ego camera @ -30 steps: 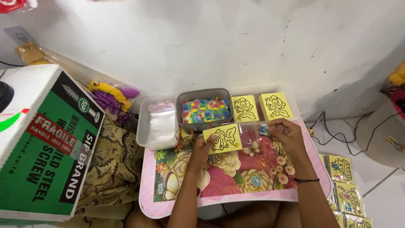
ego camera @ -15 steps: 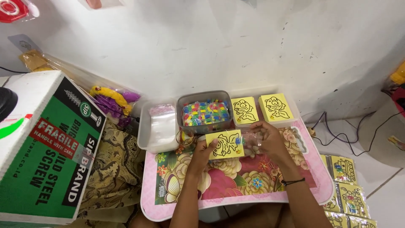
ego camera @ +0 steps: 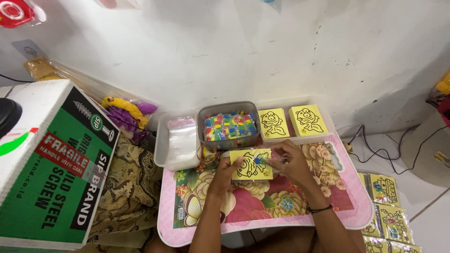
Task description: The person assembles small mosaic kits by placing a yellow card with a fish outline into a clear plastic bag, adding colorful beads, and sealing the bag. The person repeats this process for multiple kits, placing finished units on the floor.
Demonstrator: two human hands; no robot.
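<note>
**While you hold the card, mind the little things**

While your left hand (ego camera: pixel 228 167) pinches the left edge of the yellow picture card (ego camera: pixel 251 164), your right hand (ego camera: pixel 289 161) is curled at its right edge. The fingers of that hand pinch something small and see-through. It looks like a thin plastic bag, but it is too blurry to be sure. The card sits just above the flowery pink table (ego camera: pixel 262 206), right in front of the grey tub of coloured bits (ego camera: pixel 228 126).

What could go wrong? The card looks thin, so a hard squeeze could bend it. If your grip slips, the card could drop flat on the table. The small thing in your right hand could slip out too, and it would be hard to spot on the busy flower pattern.

Look at what is close by. The grey tub sits just behind the card, so a bump from your knuckles could tip the coloured bits out. Left of the tub is a clear tray of plastic bags (ego camera: pixel 177 140). Right of the tub is a clear tray (ego camera: pixel 328 122) with two more stacks of yellow cards (ego camera: pixel 290 122). Far left of the tub stands a big green and white cardboard box (ego camera: pixel 51 164). Packed cards (ego camera: pixel 389 211) lie on the floor to the right of the table, near some black wires (ego camera: pixel 375 159).
</note>
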